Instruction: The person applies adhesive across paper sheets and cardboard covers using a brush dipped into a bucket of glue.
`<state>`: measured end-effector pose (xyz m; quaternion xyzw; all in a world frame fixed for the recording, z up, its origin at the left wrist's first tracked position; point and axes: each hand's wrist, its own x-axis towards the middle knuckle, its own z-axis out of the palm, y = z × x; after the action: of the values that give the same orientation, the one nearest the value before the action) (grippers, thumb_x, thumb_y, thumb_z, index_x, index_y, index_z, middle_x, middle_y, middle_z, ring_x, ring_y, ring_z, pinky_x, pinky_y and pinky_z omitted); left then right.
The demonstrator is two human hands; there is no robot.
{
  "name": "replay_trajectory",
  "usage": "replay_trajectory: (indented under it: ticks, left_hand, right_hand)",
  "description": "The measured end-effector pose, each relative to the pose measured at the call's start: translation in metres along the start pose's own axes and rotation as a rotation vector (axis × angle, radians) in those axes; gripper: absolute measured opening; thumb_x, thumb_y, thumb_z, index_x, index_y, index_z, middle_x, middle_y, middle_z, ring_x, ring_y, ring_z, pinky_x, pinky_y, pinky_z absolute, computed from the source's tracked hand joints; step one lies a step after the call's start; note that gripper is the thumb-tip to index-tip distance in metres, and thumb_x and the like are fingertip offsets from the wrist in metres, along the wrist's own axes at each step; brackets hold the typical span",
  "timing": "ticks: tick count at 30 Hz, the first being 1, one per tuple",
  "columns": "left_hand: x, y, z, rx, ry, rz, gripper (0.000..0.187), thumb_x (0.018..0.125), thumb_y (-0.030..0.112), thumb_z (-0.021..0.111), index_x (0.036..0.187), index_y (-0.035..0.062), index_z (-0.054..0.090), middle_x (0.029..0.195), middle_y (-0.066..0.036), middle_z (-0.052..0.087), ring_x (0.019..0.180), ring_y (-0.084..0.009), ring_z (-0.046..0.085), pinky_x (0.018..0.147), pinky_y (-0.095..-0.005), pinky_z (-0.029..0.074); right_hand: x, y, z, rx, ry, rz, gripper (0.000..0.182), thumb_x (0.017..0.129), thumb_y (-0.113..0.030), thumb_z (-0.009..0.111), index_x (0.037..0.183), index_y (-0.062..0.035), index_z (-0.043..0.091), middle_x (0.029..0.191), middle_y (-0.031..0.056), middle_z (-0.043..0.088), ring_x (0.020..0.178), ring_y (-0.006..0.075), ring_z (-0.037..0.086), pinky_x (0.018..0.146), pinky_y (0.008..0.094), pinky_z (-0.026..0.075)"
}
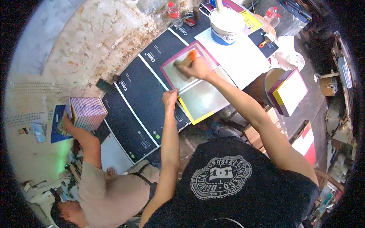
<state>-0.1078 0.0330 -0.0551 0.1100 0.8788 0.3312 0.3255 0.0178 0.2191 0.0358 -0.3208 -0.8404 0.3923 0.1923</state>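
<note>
My right hand is closed around a wide brush with an orange part at its top, over the upper panel of a cover sheet. The sheet has grey, wet-looking panels, a magenta border at the upper end and a yellow one at the lower end, with a white strip between the panels. My left hand is closed at the sheet's left edge, near that strip; what its fingers pinch is too small to tell. Under the sheet lie dark printed boards.
A white bucket stands on white paper beyond the sheet. Bottles are at the back. A box sits at the right. At the left, a co-worker's hand touches a striped stack.
</note>
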Motion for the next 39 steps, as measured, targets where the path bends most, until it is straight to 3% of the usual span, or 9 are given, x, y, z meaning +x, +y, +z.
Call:
replay_trajectory:
  ticks: [6, 12, 14, 16, 23, 30, 34, 36, 39]
  left_hand:
    - [-0.018, 0.008, -0.008, -0.1, -0.006, -0.001, 0.035, 0.074, 0.032, 0.071, 0.075, -0.0035, 0.073, 0.077, -0.017, 0.072, 0.072, -0.0254, 0.069, 0.072, -0.0386, 0.052]
    - [0.006, -0.012, 0.0, -0.095, -0.053, 0.006, 0.032, 0.074, 0.029, 0.071, 0.073, -0.0036, 0.071, 0.073, -0.014, 0.07, 0.068, -0.0221, 0.066, 0.068, -0.0358, 0.051]
    - [0.006, -0.008, 0.0, -0.128, -0.064, -0.006, 0.032, 0.074, 0.028, 0.071, 0.076, -0.0043, 0.071, 0.075, -0.013, 0.07, 0.068, -0.0215, 0.066, 0.068, -0.0358, 0.051]
    - [-0.008, -0.002, -0.002, -0.172, -0.035, -0.024, 0.033, 0.074, 0.027, 0.07, 0.079, -0.0051, 0.071, 0.076, -0.013, 0.07, 0.069, -0.021, 0.066, 0.068, -0.036, 0.051]
    - [0.015, -0.029, 0.006, -0.148, 0.0, -0.039, 0.039, 0.076, 0.034, 0.068, 0.084, -0.004, 0.071, 0.075, -0.013, 0.069, 0.069, -0.022, 0.064, 0.068, -0.0382, 0.049]
    - [0.005, -0.02, 0.002, -0.203, -0.077, -0.012, 0.036, 0.077, 0.033, 0.068, 0.076, -0.0026, 0.069, 0.073, -0.011, 0.068, 0.066, -0.0212, 0.062, 0.065, -0.0376, 0.047]
    - [-0.006, -0.011, -0.001, -0.123, -0.077, -0.039, 0.03, 0.081, 0.032, 0.064, 0.072, 0.0037, 0.065, 0.069, -0.007, 0.066, 0.054, -0.0141, 0.057, 0.043, -0.0302, 0.032]
    - [-0.004, -0.019, 0.004, -0.223, -0.073, -0.002, 0.029, 0.082, 0.033, 0.064, 0.072, 0.0059, 0.065, 0.068, -0.005, 0.065, 0.053, -0.0122, 0.055, 0.042, -0.0299, 0.027]
    - [-0.006, -0.017, 0.001, -0.235, -0.09, -0.001, 0.027, 0.081, 0.033, 0.065, 0.074, 0.0069, 0.065, 0.069, -0.003, 0.065, 0.053, -0.0115, 0.055, 0.043, -0.0291, 0.025]
  right_hand:
    - [0.078, 0.022, -0.02, -0.231, -0.226, 0.084, 0.059, 0.081, -0.066, 0.061, 0.081, -0.0083, 0.073, 0.075, 0.0165, 0.07, 0.076, 0.0342, 0.07, 0.07, 0.045, 0.055]
    - [0.109, 0.045, -0.085, -0.539, -0.021, -0.004, 0.049, 0.088, -0.055, 0.056, 0.081, -0.0096, 0.072, 0.08, 0.0187, 0.071, 0.075, 0.0353, 0.072, 0.073, 0.047, 0.057]
    - [0.092, 0.041, -0.063, -0.431, 0.308, -0.085, 0.043, 0.088, -0.047, 0.057, 0.077, -0.0083, 0.07, 0.072, 0.0181, 0.069, 0.068, 0.0361, 0.07, 0.065, 0.0468, 0.056]
    - [0.041, -0.003, -0.05, 0.01, 0.154, 0.119, 0.04, 0.088, -0.04, 0.058, 0.071, -0.0041, 0.067, 0.061, 0.0211, 0.064, 0.058, 0.0388, 0.067, 0.054, 0.0489, 0.053]
    - [-0.063, 0.004, 0.019, -0.039, 0.069, 0.252, 0.061, 0.089, -0.055, 0.058, 0.065, 0.0008, 0.066, 0.059, 0.0242, 0.062, 0.062, 0.0399, 0.067, 0.063, 0.0486, 0.055]
    - [-0.062, 0.068, -0.081, -0.298, 0.216, 0.228, 0.056, 0.091, -0.053, 0.057, 0.064, -0.0035, 0.065, 0.058, 0.0182, 0.063, 0.056, 0.0357, 0.066, 0.058, 0.046, 0.054]
    - [-0.072, 0.045, -0.057, -0.145, 0.495, 0.15, 0.053, 0.091, -0.047, 0.058, 0.059, -0.0049, 0.064, 0.057, 0.019, 0.062, 0.054, 0.038, 0.065, 0.058, 0.0467, 0.054]
    - [-0.099, -0.038, -0.063, 0.013, 0.348, 0.384, 0.049, 0.089, -0.042, 0.06, 0.058, -0.0035, 0.062, 0.056, 0.0201, 0.061, 0.053, 0.0379, 0.064, 0.058, 0.0483, 0.054]
    - [-0.118, 0.002, 0.01, -0.107, 0.294, 0.18, 0.047, 0.086, -0.043, 0.066, 0.066, -0.0005, 0.062, 0.058, 0.0187, 0.062, 0.055, 0.0347, 0.066, 0.056, 0.0442, 0.055]
